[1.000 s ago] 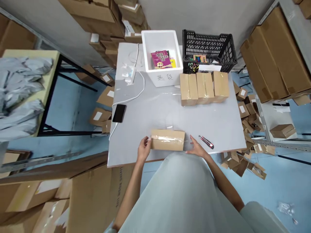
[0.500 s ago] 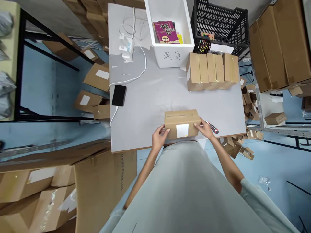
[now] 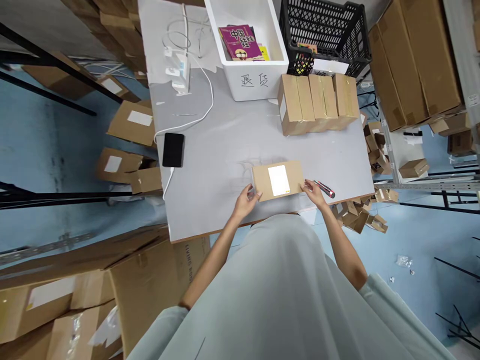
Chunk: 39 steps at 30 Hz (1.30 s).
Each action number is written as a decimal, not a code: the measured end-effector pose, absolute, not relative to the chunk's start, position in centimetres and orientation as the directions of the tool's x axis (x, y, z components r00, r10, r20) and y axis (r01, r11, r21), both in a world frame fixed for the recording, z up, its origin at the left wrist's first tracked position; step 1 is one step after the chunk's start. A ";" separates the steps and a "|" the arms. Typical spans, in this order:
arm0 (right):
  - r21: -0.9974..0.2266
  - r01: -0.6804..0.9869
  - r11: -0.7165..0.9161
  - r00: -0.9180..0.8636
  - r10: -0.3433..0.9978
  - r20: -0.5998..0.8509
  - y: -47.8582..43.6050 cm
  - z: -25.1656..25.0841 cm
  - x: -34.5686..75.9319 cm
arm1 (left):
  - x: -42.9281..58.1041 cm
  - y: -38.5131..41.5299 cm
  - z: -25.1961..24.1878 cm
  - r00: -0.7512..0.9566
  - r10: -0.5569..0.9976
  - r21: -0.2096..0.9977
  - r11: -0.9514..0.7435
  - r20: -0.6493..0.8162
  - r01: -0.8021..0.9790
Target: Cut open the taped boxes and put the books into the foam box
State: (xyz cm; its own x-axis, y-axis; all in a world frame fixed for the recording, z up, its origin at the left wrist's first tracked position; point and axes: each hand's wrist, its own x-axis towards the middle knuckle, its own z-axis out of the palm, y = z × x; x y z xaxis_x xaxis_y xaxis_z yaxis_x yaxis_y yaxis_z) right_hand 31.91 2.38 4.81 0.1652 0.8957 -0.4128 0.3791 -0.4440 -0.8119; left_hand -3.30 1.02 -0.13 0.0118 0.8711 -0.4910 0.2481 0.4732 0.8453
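Note:
A small brown cardboard box [image 3: 261,183] is held between my two hands near the front edge of the grey table. Its face with a white label [image 3: 279,180] is turned up toward me. My left hand [image 3: 245,202] grips the lower left corner, thumb and fingers closed on it. At the lower right corner, my right hand [image 3: 313,192] pinches the box. A red and black utility knife [image 3: 324,188] lies on the table just beyond my right fingers.
Three taped cartons [image 3: 317,105] stand in a row behind. Past them are a white bin [image 3: 256,82] with books and a black crate [image 3: 322,25]. On the left, a phone [image 3: 173,150] lies plugged into a cable, near a power strip [image 3: 182,75].
The box has been tilted so that its labelled face now points up toward me and its top is out of sight. Both hands still hold it. My view has shifted slightly.

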 end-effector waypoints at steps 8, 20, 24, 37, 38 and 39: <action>-0.796 0.338 -0.502 0.063 0.856 -0.513 -0.6 3.7 32.7 | -1.8 -4.3 -0.7 0.015 0.810 0.803 0.579 -0.586 0.143; -0.805 0.548 -0.228 0.058 0.970 -0.235 2.4 7.8 33.8 | 0.1 -2.9 5.9 -0.224 0.901 0.862 0.425 -0.373 0.277; -0.782 0.588 -0.205 0.060 0.976 -0.211 4.3 8.9 34.7 | 0.6 -1.0 7.6 -0.281 0.900 0.866 0.411 -0.334 0.285; -0.874 0.415 -0.253 -0.018 0.958 -0.285 1.2 6.7 35.6 | 3.3 -3.4 4.4 -0.309 0.862 0.879 0.457 -0.402 0.133; -0.876 0.400 -0.271 -0.022 0.952 -0.304 1.1 6.3 35.8 | 3.4 -3.5 4.2 -0.304 0.857 0.878 0.466 -0.415 0.114; -0.874 0.387 -0.294 -0.029 0.943 -0.331 1.0 5.9 36.0 | 3.4 -3.5 3.9 -0.291 0.851 0.871 0.482 -0.438 0.098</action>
State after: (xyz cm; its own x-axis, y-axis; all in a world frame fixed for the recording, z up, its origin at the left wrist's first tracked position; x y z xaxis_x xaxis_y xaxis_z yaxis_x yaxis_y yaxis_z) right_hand 36.05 1.04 5.90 -0.0290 0.9433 -0.3308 0.3875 -0.2944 -0.8736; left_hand 3.39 -3.52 3.91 -0.2910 0.8507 -0.4378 0.0982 0.4818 0.8708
